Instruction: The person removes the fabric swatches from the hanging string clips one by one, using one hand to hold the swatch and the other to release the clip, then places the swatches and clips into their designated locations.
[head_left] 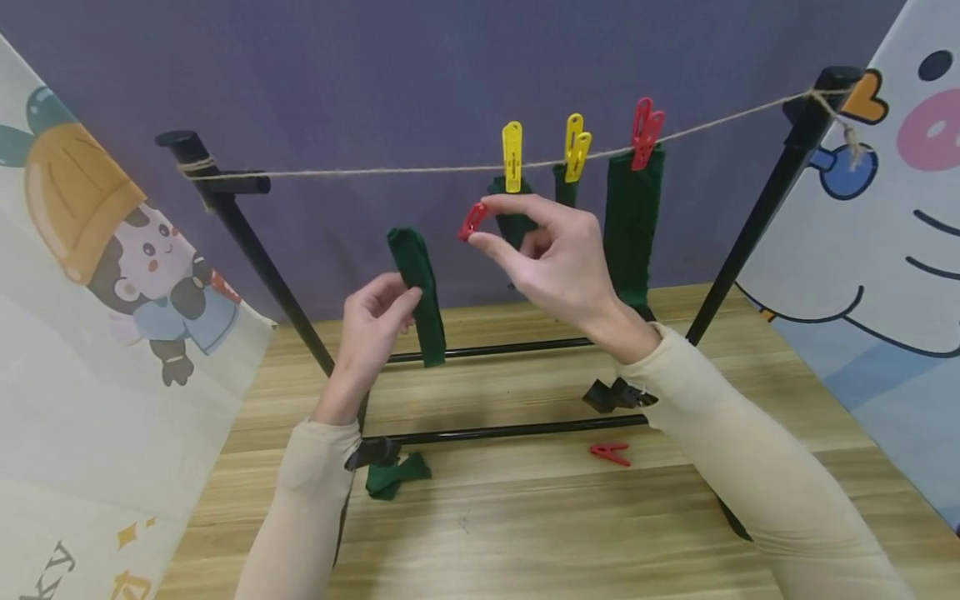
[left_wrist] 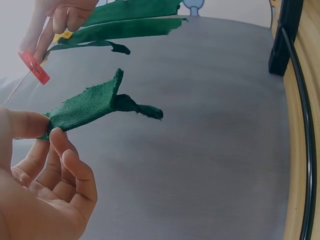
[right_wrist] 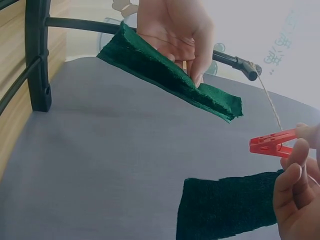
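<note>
My left hand pinches a folded strip of green cloth between thumb and fingers, below the left half of the string. In the left wrist view the cloth spreads out from the fingertips with ragged edges. Thumb and forefinger of my right hand pinch a red clothespin a little under the string, to the right of the cloth strip. That clothespin appears side-on in the right wrist view. Other green cloth pieces hang behind the right hand, partly hidden by it.
Yellow clothespins and a red clothespin clip cloth to the string, which spans two black posts. Beneath, on the wooden table, lie a crumpled green cloth and another red clothespin. Black bars cross low between the posts.
</note>
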